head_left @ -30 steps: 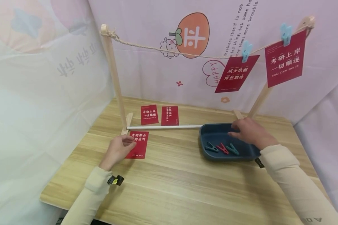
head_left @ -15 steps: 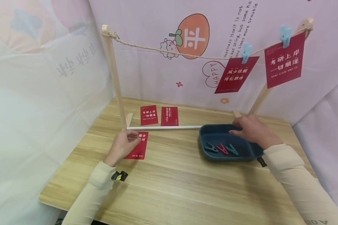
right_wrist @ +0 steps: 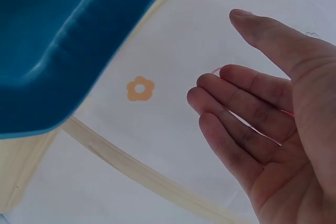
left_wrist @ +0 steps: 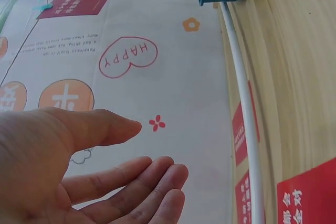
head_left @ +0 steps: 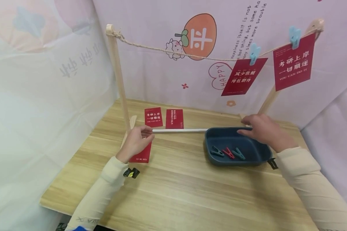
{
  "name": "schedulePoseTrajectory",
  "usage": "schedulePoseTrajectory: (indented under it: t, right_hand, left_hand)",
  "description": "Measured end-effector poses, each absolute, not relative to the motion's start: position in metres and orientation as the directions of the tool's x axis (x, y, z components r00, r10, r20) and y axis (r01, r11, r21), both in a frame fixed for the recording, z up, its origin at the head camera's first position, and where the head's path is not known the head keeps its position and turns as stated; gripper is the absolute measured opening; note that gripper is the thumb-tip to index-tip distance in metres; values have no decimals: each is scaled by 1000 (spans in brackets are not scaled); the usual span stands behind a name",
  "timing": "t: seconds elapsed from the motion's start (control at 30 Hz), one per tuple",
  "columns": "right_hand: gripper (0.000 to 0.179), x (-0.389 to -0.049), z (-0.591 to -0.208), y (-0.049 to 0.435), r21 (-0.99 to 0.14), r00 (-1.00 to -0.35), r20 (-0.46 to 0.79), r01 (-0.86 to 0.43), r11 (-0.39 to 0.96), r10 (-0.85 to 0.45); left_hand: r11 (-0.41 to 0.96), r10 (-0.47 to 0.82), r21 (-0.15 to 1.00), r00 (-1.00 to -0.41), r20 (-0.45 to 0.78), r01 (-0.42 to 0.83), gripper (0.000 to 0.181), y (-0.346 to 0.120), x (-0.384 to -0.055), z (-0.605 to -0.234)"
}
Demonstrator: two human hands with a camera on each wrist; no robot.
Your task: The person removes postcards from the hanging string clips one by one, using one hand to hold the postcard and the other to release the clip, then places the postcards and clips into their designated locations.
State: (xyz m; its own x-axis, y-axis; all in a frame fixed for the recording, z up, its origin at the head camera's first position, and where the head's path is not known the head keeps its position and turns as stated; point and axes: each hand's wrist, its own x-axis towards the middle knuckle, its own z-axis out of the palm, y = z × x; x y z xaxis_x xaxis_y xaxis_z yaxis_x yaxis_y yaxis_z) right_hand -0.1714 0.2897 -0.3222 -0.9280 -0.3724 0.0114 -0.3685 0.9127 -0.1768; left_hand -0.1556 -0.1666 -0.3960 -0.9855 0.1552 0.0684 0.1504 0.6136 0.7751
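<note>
My left hand (head_left: 136, 141) hovers over a red card (head_left: 143, 154) near the foot of the left wooden post, hiding the card's upper part. In the left wrist view its thumb and fingers stand apart with nothing between them. Over the back right rim of a dark blue tray (head_left: 234, 162) is my right hand (head_left: 263, 130), its fingers relaxed and holding nothing in the right wrist view. Inside the tray lie a red clothespin (head_left: 228, 152) and green ones, such as the green clothespin (head_left: 238, 153) on the right.
A twine line (head_left: 173, 53) runs between two wooden posts. Light blue clothespins (head_left: 254, 53) hold two red cards (head_left: 295, 62) at its right part. Two more red cards (head_left: 154, 117) lie on the wooden table (head_left: 173, 192) behind a white rod (head_left: 179, 130).
My left hand has moved up and to the right, covering more of the red card. My right hand has shifted right and back toward the tray's far rim. The tray stays in place.
</note>
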Motion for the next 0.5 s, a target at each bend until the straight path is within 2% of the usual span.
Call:
schedulePoseTrajectory:
  t: [0.2,0.5]
  right_hand:
    - [49,-167,-314,289,-149,-928,53,-374,916,-370]
    - [60,-160,-297,291,-163,-950,63,-312,936,-306]
  left_hand:
    - [589,182,785,-978,105,194,30,-155,-160,-390]
    - [540,208,816,-972,107,206,33,-138,-171,-390]
